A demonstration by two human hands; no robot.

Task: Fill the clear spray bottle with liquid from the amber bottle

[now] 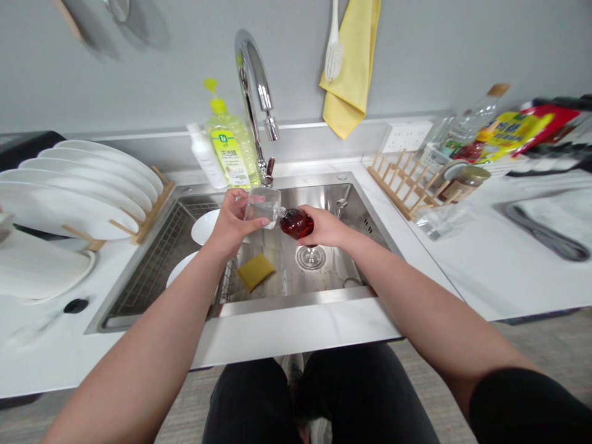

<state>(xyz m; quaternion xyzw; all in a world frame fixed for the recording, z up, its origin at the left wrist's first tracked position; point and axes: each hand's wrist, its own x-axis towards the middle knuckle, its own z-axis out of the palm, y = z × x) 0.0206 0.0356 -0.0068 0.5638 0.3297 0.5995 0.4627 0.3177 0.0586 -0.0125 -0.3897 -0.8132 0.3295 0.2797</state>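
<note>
Your left hand (232, 223) grips a clear cup (263, 202), your right hand (325, 227) a dark-red bottle (295, 224) apparently touching it.

The head camera looks forward and down over the front edge of the counter (296, 333), near the left hand (231, 225) and right hand (325, 228), facing the wall (185, 55) behind the sink (296, 300).

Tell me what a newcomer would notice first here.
The eye probably falls on the dark red bottle in the right hand, over the sink, its neck at the clear cup in the left hand. Next perhaps come the yellow cloth hanging against the wall and the white plates at far left.
</note>
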